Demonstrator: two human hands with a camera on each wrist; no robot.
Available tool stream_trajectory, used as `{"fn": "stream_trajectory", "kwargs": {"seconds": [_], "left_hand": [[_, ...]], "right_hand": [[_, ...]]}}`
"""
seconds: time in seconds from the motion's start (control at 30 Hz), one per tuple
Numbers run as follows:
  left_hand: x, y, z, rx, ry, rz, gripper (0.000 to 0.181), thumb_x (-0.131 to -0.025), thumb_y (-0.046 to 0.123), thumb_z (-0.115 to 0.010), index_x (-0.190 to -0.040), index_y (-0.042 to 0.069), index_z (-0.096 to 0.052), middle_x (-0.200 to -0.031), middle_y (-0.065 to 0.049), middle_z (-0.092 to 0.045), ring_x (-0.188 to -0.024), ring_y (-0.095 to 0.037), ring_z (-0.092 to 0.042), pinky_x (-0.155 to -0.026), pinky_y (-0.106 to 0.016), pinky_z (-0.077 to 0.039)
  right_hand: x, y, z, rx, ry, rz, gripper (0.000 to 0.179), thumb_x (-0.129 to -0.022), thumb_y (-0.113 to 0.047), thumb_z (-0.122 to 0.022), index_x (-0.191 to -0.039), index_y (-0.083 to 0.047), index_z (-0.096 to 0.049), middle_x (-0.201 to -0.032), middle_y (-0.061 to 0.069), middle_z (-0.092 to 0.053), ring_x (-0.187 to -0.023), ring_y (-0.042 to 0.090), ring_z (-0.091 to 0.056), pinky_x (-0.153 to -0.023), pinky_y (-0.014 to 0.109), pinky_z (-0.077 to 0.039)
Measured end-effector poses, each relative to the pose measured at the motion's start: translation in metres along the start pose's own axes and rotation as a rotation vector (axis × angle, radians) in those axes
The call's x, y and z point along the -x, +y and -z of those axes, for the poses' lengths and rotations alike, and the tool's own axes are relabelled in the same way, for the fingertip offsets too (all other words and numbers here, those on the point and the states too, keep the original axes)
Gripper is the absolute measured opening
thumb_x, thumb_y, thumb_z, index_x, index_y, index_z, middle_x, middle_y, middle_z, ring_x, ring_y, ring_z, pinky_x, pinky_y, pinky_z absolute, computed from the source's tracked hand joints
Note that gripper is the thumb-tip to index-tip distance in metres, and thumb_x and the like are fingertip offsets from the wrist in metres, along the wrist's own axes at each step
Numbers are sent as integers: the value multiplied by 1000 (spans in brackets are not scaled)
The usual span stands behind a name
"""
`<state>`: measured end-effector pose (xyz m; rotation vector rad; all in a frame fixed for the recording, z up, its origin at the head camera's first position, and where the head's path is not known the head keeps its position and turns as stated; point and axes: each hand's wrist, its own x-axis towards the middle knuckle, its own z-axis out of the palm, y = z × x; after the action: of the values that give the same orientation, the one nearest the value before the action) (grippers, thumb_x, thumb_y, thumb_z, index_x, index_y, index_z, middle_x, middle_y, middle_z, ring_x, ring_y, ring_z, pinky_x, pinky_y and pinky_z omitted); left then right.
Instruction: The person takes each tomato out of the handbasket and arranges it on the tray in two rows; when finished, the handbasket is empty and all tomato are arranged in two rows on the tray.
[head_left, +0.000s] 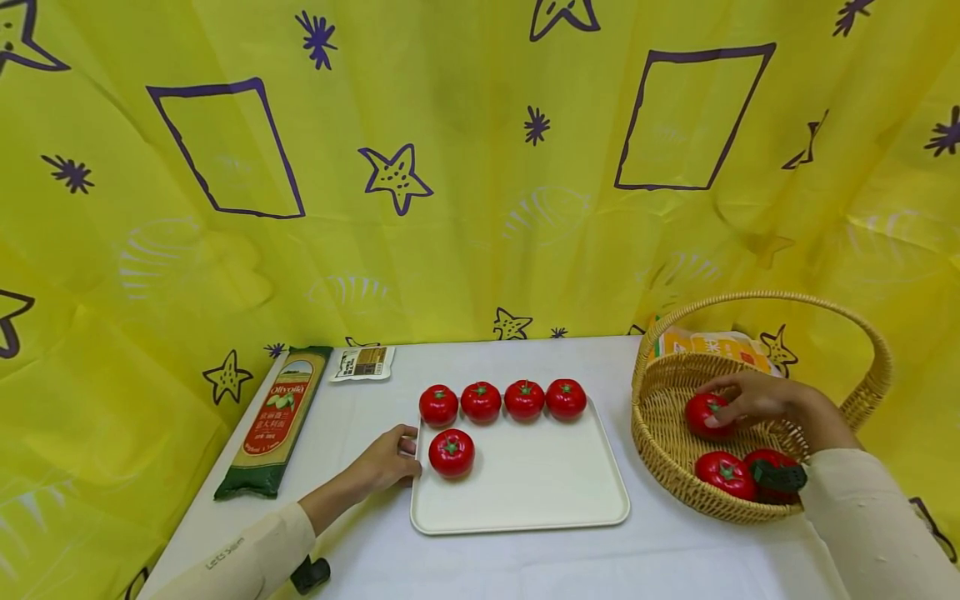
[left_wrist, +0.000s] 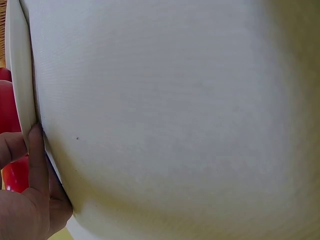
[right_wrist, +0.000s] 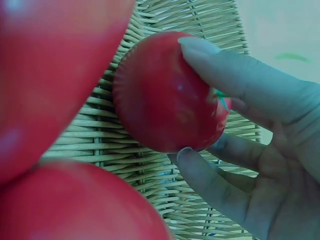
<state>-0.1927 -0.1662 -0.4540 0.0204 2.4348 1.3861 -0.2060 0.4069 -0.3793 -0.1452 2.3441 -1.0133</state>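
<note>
Between thumb and fingers of the right hand point(head_left: 761, 398): one tomato point(head_left: 703, 417), gripped, inside the basket point(head_left: 651, 450). Toward the wrist from those fingertips, two more tomatoes point(head_left: 723, 475), loose in the same basket. Left hand point(head_left: 393, 458) pinches the edge of the tray point(head_left: 536, 492); right of its fingers, five tomatoes point(head_left: 452, 454) on the tray, four in a far row, one nearer. Judged progress: laying-out appears past halfway, five set down, three left, counting the one grasped.

An Olivoilà packet point(head_left: 273, 421) slants along the left of the white table point(head_left: 517, 571); a small pale sachet point(head_left: 363, 364) lies near its far end; a partly hidden orange-and-white bag point(head_left: 727, 344), perhaps food, sits at right; a yellow, star-printed curtain point(head_left: 465, 83) hangs behind.
</note>
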Motion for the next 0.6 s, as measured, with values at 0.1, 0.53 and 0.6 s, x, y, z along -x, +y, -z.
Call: {"fn": "stream_trajectory", "kwargs": {"seconds": [0.1,0.53,0.6], "left_hand": [[0,0,0,0,-1,1,63,-74,-7,-71,-134,-6,-50,-104,-15,-57,-85,-21,-60,-67,-34,-63],[-1,-2,-1,-1,2,1,63,-75,-7,-71,-134,-6,-50,-105,-15,-57,-86,-21,-60,-67,-35,-63],[-1,-1,-1,-1,1,4,63,-75,-7,-72,-134,-6,-50,-105,-15,-57,-86,-21,-60,-67,-35,-63]], "right_hand": [[-1,-1,-1,-18,-5,1,70,-92,-19,-72,-143,15,-37,-125,27,-58,-107,26,-62,-86,38,-59],[-7,-5,-3,-38,-38,-5,67,-93,-17,-71,-143,14,-39,-123,26,-57,-102,25,-65,-86,43,-61],[-8,-5,-3,-39,-43,5,66,-93,-17,-71,-143,13,-39,-124,26,-57,-102,25,-64,-86,42,-61]]}}
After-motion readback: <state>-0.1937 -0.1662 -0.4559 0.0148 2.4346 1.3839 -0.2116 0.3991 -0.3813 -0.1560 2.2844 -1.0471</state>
